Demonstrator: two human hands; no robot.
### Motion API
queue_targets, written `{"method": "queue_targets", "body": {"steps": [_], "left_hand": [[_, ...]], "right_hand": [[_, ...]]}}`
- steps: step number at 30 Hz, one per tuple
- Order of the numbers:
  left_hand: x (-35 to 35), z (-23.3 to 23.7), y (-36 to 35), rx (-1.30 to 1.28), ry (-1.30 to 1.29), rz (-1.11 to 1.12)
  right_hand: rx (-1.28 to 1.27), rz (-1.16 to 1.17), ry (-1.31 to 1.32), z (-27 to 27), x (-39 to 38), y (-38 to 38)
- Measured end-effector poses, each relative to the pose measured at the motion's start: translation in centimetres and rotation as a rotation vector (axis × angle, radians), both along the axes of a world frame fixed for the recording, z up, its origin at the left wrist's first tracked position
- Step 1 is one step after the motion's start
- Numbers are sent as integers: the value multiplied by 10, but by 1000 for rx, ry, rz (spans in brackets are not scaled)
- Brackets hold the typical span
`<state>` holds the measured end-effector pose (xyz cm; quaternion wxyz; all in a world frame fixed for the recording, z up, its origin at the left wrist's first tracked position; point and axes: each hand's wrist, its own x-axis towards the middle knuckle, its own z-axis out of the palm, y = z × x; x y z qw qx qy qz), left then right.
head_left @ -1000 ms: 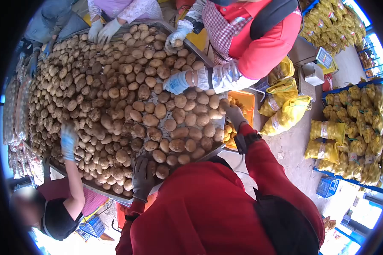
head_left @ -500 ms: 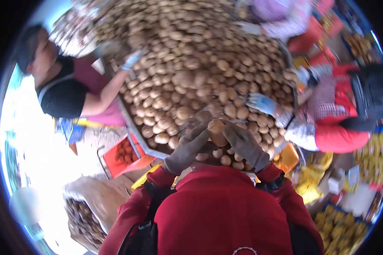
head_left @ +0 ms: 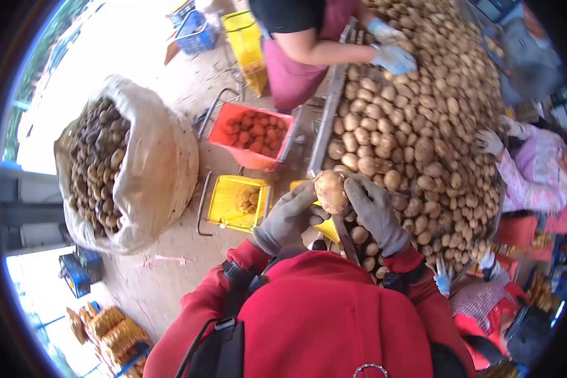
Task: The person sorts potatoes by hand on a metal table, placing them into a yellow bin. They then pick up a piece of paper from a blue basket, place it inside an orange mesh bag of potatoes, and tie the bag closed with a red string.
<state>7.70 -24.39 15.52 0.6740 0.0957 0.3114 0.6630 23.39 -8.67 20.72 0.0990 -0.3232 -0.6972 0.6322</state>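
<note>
A round, light brown potato [head_left: 331, 191] with darker patches is held up between my two gloved hands, in front of my chest. My left hand [head_left: 288, 217], in a grey glove, grips it from the left side with its fingertips. From the right, my right hand [head_left: 377, 211], also in a grey glove, closes its fingers on the same potato. Beyond and to the right, many potatoes [head_left: 422, 145] lie on a large table with a metal rim [head_left: 329, 113]; the nearest ones are just behind my right hand.
A red basket [head_left: 249, 157] and a yellow basket [head_left: 223, 220] stand left of the table. Farther left is a big white sack [head_left: 164, 167] of potatoes. One co-worker [head_left: 309, 50] leans over the far left table edge; others [head_left: 538, 167] work along the right side.
The view has swung left, so the baskets and sack now show more fully. Both hands still hold the potato, which now shows a broader, patchy face.
</note>
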Motion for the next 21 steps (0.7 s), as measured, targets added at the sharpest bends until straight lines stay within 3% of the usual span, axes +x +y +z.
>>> {"method": "queue_targets", "body": {"steps": [2,3,4,7,9,10,11,14,15,17,19,21], "left_hand": [[-6,0,-16,32,422,83],[-9,2,-21,47,477,110],[-11,3,-26,59,532,137],[-19,11,-40,92,260,180],[-25,-20,-56,23,67,150],[-26,-39,-64,-10,27,195],[-42,-28,-71,43,-119,196],[-130,-74,-125,-53,565,783],[-182,-52,-146,67,128,1023],[-250,-51,-183,161,62,1037],[-247,-3,-164,22,77,1145],[-220,-44,-135,60,144,852]], "right_hand": [[-128,36,-10,5,-22,-10],[-189,46,-18,7,-30,-15],[-75,50,76,3,-40,-19],[269,104,178,-20,-57,-33],[157,159,111,-23,-63,-40],[-46,191,21,-17,-67,-43],[-228,135,-59,-27,-66,-41],[-4,143,40,-35,-57,-35],[-79,52,-49,-43,-45,-31],[-38,22,-132,-47,-22,-24],[-44,-33,-160,-76,2,-16],[620,130,-27,-112,19,-11]]}}
